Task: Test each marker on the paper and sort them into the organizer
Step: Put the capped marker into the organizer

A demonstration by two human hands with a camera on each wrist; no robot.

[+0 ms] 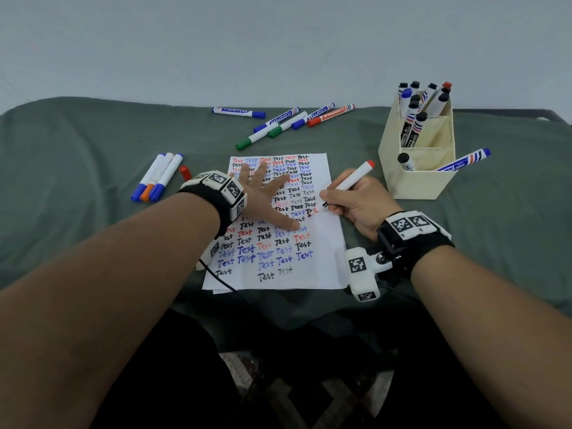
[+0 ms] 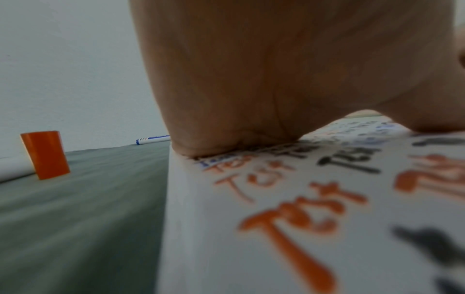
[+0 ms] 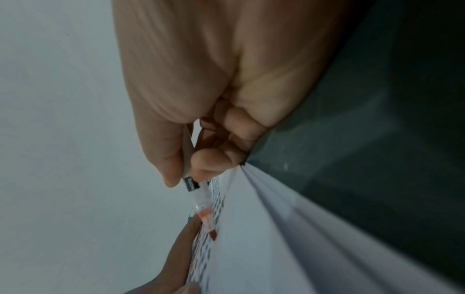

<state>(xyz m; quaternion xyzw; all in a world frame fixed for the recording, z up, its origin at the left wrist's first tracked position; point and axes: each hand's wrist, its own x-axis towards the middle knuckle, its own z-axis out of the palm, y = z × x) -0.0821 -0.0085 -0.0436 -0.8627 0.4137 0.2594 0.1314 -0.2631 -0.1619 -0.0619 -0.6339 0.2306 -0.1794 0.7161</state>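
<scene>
**Red marker on paper, sheet pinned flat**

A white-barrelled red marker (image 1: 346,181) is pinched low on the barrel by the thumb and curled fingers (image 3: 211,162) of the right hand (image 1: 356,202). The uncapped red tip is set against the white sheet of paper (image 1: 322,261) near its right edge, beside rows of handwritten "Test" in red, blue and black. The barrel is tilted up and to the right.

The paper is pressed down by the left hand (image 1: 263,196), fingers spread and straight, palm on the sheet (nothing gripped).

A loose red cap (image 1: 185,172) is seen on the grey-green cloth (image 1: 77,168), just left of the sheet. Three capped markers (image 1: 156,178) are laid side by side further left. A scatter of blue, green and red markers (image 1: 284,120) is left beyond the paper's top edge.

The cream rectangular organizer (image 1: 414,181) is placed right of the sheet; markers are stood in its rear compartments, and one blue-ended marker (image 1: 464,159) is propped over the front compartment's rim.
</scene>
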